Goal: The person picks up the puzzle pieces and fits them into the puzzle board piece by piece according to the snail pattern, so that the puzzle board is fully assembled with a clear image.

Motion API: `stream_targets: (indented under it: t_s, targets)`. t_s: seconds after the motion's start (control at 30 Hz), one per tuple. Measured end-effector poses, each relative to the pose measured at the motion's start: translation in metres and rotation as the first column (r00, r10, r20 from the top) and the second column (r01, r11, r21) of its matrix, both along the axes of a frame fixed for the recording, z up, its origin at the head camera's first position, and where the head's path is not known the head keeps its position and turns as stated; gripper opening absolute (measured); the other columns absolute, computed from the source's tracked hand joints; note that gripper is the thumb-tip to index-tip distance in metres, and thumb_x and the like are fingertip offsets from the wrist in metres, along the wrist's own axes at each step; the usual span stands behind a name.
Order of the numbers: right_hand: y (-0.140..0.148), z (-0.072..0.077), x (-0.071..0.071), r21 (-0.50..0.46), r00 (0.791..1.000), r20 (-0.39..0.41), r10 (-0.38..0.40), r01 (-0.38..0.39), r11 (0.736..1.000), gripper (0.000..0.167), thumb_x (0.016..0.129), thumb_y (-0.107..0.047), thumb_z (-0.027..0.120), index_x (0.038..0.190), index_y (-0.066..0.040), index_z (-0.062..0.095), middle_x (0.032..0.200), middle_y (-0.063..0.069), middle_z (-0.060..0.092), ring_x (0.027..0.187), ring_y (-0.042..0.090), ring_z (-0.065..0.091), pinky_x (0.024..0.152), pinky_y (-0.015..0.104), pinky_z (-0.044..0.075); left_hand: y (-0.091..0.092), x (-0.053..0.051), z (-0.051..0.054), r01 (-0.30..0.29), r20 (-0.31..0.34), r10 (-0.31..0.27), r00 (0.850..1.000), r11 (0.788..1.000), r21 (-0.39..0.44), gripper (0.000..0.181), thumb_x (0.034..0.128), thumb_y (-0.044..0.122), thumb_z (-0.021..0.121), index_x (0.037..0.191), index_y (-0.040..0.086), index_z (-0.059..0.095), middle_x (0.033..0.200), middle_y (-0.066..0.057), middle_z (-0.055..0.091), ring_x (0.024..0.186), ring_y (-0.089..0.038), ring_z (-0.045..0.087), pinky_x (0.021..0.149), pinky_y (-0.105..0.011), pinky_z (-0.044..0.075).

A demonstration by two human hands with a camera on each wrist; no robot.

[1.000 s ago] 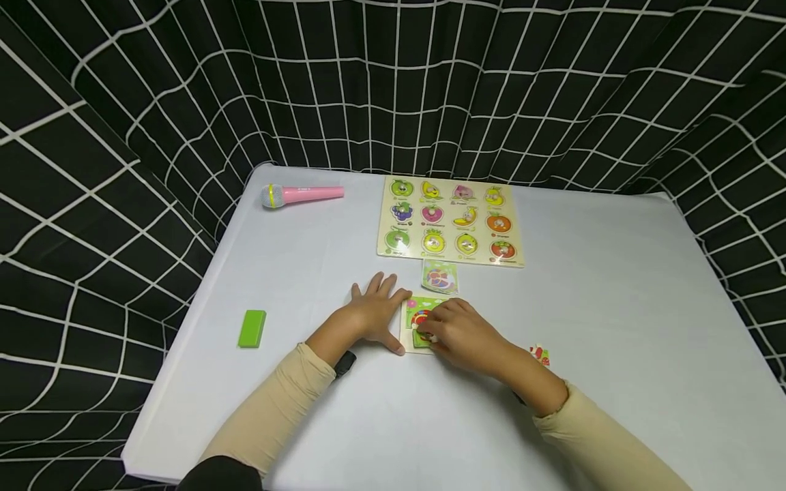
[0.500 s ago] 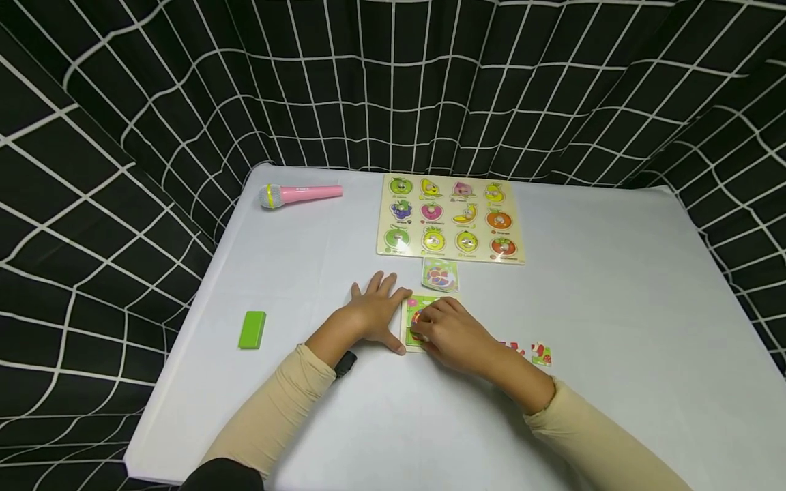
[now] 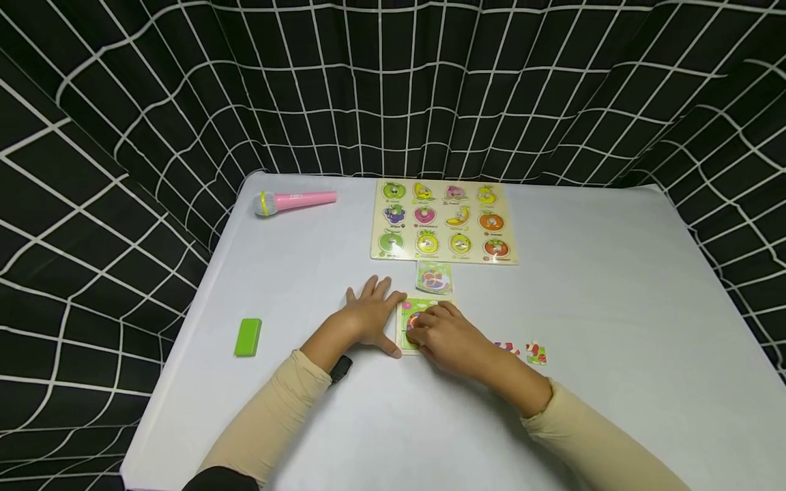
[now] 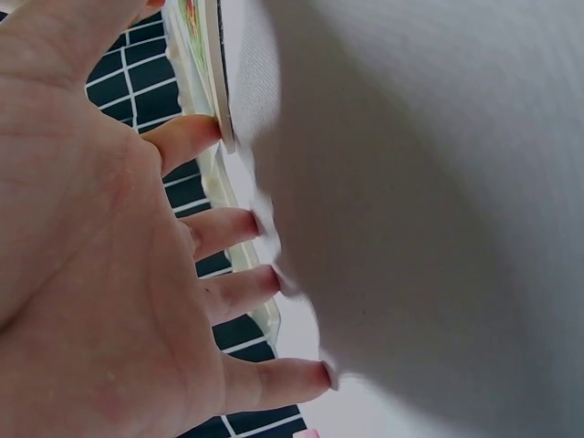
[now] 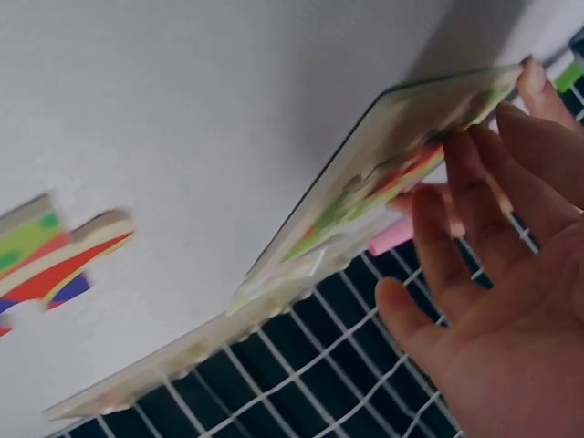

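A small jigsaw puzzle board [image 3: 424,302] with a green and red picture lies between both hands. My left hand [image 3: 370,319] rests with spread fingers at the board's left side; in the left wrist view a fingertip touches the board's edge [image 4: 219,87]. Over the board's lower part, my right hand [image 3: 453,339] bends its fingers and pinches a puzzle piece [image 3: 412,342] at the lower left, mostly covered by the fingers. In the right wrist view, fingertips [image 5: 461,146] meet the picture, and part of the board is bare wood [image 5: 401,132].
Loose puzzle pieces [image 3: 537,353] lie right of the right forearm. Beyond the board are a picture card [image 3: 434,278] and a fruit peg puzzle [image 3: 445,221]. A pink toy microphone [image 3: 301,200] and a green block [image 3: 248,337] lie left. A black gridded curtain [image 3: 393,88] surrounds the table.
My right hand has shifted slightly left and down, bringing the puzzle piece into the board's lower left. More loose pieces show beside the forearm. My left hand stays put.
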State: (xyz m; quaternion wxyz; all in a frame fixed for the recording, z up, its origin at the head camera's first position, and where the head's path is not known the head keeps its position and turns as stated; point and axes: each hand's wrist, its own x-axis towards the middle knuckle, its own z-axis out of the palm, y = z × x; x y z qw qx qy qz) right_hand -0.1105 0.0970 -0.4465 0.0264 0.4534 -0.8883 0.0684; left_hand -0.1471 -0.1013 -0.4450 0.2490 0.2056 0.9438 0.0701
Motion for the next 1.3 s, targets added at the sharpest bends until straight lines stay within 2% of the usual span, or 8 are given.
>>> stream_targets:
  t_s: [0.17, 0.27, 0.4, 0.57, 0.73, 1.03, 1.3]
  targets:
    - [0.015, 0.008, 0.002, -0.056, 0.993, 0.116, -0.028, 0.035, 0.998, 0.02, 0.085, -0.011, 0.073, 0.105, -0.016, 0.074, 0.105, -0.003, 0.071, 0.107, 0.021, 0.06, 0.102, 0.046, 0.039, 0.0, 0.001, -0.002, -0.004, -0.008, 0.004, 1.0, 1.0, 0.019, 0.11, 0.0629, 0.061, 0.082, 0.152, 0.025, 0.029, 0.162, -0.016, 0.01, 0.149, -0.039, 0.002, 0.107, -0.072, 0.018]
    - [0.028, 0.011, 0.002, -0.067, 0.988, 0.137, -0.067, 0.076, 0.995, 0.024, 0.083, -0.01, 0.074, 0.107, -0.015, 0.073, 0.106, -0.002, 0.07, 0.107, 0.021, 0.059, 0.103, 0.047, 0.039, 0.0, 0.001, -0.003, -0.003, -0.019, 0.003, 1.0, 1.0, 0.029, 0.11, 0.0623, 0.06, 0.083, 0.151, 0.025, 0.03, 0.162, -0.016, 0.01, 0.149, -0.039, 0.002, 0.107, -0.072, 0.018]
    - [0.05, 0.011, 0.003, -0.072, 0.985, 0.122, -0.12, 0.13, 0.989, 0.027, 0.079, -0.011, 0.078, 0.106, -0.014, 0.073, 0.105, -0.002, 0.07, 0.106, 0.021, 0.06, 0.101, 0.047, 0.04, -0.001, 0.002, -0.003, -0.002, -0.028, 0.003, 1.0, 0.999, 0.035, 0.11, 0.0616, 0.06, 0.084, 0.151, 0.025, 0.03, 0.162, -0.015, 0.01, 0.149, -0.04, 0.003, 0.107, -0.072, 0.018]
    - [0.082, 0.01, 0.008, -0.06, 0.972, 0.099, -0.211, 0.218, 0.974, 0.03, 0.074, -0.011, 0.082, 0.103, -0.013, 0.073, 0.104, -0.002, 0.069, 0.105, 0.023, 0.06, 0.097, 0.05, 0.041, -0.001, 0.003, -0.002, -0.007, -0.022, 0.007, 1.0, 0.999, 0.042, 0.11, 0.0623, 0.059, 0.084, 0.151, 0.025, 0.03, 0.162, -0.014, 0.01, 0.149, -0.04, 0.003, 0.107, -0.072, 0.017]
    - [0.107, 0.006, 0.014, -0.043, 0.959, 0.083, -0.27, 0.274, 0.961, 0.031, 0.071, -0.011, 0.084, 0.1, -0.013, 0.074, 0.1, -0.001, 0.069, 0.102, 0.024, 0.061, 0.096, 0.05, 0.041, -0.001, 0.002, -0.001, -0.008, -0.019, 0.009, 1.0, 0.999, 0.037, 0.109, 0.0628, 0.059, 0.083, 0.152, 0.025, 0.029, 0.162, -0.014, 0.009, 0.149, -0.039, 0.002, 0.108, -0.072, 0.017]
    - [0.126, 0.0, 0.024, -0.003, 0.952, 0.082, -0.294, 0.295, 0.956, 0.032, 0.068, -0.009, 0.086, 0.098, -0.013, 0.074, 0.096, -0.002, 0.068, 0.097, 0.024, 0.063, 0.092, 0.054, 0.043, -0.001, 0.003, 0.0, -0.006, -0.021, 0.007, 1.0, 0.999, 0.045, 0.11, 0.0623, 0.058, 0.084, 0.152, 0.024, 0.03, 0.162, -0.016, 0.01, 0.148, -0.04, 0.002, 0.107, -0.073, 0.016]
    - [0.127, -0.004, 0.023, -0.02, 0.957, 0.063, -0.282, 0.283, 0.959, 0.031, 0.068, -0.007, 0.086, 0.096, -0.014, 0.074, 0.093, -0.003, 0.068, 0.093, 0.021, 0.063, 0.091, 0.051, 0.045, -0.002, 0.002, -0.001, -0.001, -0.022, 0.002, 1.0, 0.999, 0.047, 0.111, 0.0622, 0.059, 0.084, 0.152, 0.023, 0.03, 0.162, -0.015, 0.009, 0.148, -0.04, 0.001, 0.107, -0.073, 0.016]
